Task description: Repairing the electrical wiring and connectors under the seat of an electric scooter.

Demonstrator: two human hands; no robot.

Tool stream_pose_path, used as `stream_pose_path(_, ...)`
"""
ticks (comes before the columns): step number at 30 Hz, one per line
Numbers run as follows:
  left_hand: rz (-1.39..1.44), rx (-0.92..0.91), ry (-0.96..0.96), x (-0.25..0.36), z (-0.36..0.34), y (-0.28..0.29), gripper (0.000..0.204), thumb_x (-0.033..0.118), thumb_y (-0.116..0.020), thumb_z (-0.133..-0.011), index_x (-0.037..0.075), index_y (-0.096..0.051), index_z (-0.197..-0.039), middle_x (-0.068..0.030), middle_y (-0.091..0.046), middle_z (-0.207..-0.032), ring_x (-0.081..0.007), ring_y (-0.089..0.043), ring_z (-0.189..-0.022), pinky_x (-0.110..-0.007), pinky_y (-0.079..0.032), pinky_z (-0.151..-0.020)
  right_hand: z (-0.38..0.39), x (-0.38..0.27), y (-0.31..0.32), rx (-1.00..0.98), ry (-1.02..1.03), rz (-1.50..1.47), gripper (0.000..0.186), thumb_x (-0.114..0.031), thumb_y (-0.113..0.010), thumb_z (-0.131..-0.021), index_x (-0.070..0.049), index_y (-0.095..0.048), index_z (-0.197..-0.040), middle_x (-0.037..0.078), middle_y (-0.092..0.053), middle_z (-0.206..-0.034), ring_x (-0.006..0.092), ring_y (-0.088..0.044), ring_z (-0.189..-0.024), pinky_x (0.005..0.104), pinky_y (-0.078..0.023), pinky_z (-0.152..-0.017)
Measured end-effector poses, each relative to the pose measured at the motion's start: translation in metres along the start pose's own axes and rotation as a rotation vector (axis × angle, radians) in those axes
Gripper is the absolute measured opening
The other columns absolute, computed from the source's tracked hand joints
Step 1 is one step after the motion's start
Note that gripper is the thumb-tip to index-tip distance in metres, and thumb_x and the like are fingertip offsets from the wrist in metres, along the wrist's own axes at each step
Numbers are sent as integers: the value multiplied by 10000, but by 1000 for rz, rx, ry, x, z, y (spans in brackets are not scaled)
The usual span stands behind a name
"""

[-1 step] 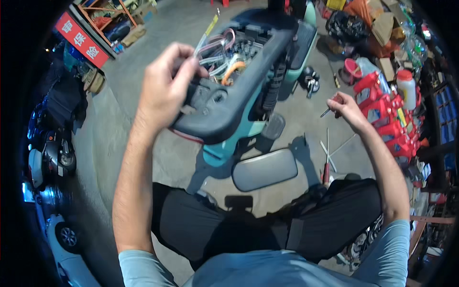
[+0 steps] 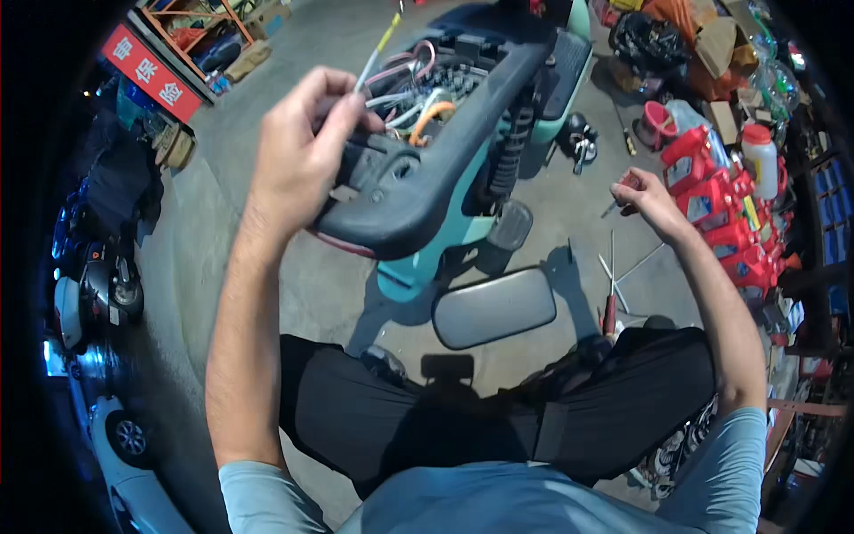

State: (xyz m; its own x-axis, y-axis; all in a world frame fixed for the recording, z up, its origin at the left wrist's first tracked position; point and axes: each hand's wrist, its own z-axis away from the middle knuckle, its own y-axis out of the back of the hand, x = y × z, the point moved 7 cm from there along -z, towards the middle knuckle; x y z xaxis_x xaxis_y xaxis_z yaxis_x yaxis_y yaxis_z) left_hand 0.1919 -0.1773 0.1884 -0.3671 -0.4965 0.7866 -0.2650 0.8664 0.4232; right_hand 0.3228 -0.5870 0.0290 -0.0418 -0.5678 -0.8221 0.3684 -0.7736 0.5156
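My left hand (image 2: 307,147) is closed, pinching a thin white-and-yellow stick (image 2: 381,46) with a small tip that points up and away. Just below its fingers lies the open compartment of a teal-and-black scooter (image 2: 427,209). Pink, grey and white wires (image 2: 411,102) and a thick orange cable (image 2: 433,116) bunch inside. On the right, my right hand (image 2: 648,200) is closed round a small screwdriver (image 2: 610,210), its thin shaft slanting down-left and its reddish handle mostly hidden by the fingers. That hand is in the air, apart from the scooter.
A grey padded seat (image 2: 495,308) lies on the floor before my knees. Beside it are a red-handled screwdriver (image 2: 609,313) and thin rods (image 2: 640,265). Red jugs (image 2: 712,200), a white bottle (image 2: 759,162) and a black bag (image 2: 648,46) crowd the right. Parked vehicles (image 2: 111,280) stand left.
My left hand has shifted slightly left, and the stick with it. The screwdriver's shaft in my right hand points a little more downward. Both hands keep their hold.
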Motion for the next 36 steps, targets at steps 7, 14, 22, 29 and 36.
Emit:
stream_pose_path(7, -157, -91, -50, -3, -3, 1, 251, 213, -552, -1047, -8, -587, -1162, -68, -723, -927, -65, -635, -803, -207, -485, -678, 12, 14, -51, -317, 11, 102, 82, -10, -602, -828, -19, -592, -909, 29, -595, -764, 125, -602, -688, 286, -498, -611)
stream_pose_path(14, 14, -34, -45, 13, 1, -3, 125, 96, -572, -1006, -25, -592, -985, -57, -660, -828, -116, -658, -780, -259, -522, -717, 71, 6, -218, -897, 287, 991, 283, -99, -641, -743, -19, -703, -1006, 238, -707, -995, 394, -683, -993, 484, -553, -875)
stream_pose_path(22, 23, -12, -106, 17, 1, -2, 152, 98, -573, -988, -52, -599, -972, -98, -676, -780, -136, -669, -734, -285, -531, -676, 85, 51, -455, -839, 447, 640, 226, -189, -652, -778, -105, -696, -984, 214, -713, -962, 410, -690, -960, 507, -561, -806)
stream_pose_path(29, -119, 39, -245, 24, 6, 2, 142, 88, -559, -956, -47, -602, -956, -183, -678, -797, -278, -686, -723, -362, -531, -669, 90, 92, -532, -665, 340, 472, 243, -186, -650, -831, -47, -629, -1029, 239, -694, -1010, 436, -662, -1002, 510, -535, -865)
stream_pose_path(36, 2, -61, -304, 25, 4, 6, 150, 90, -558, -945, -54, -594, -927, -237, -657, -814, -399, -676, -771, -430, -533, -701, 86, 97, -557, -652, 244, 506, 297, -140, -648, -850, -34, -581, -1119, 234, -670, -1094, 425, -646, -1058, 514, -523, -899)
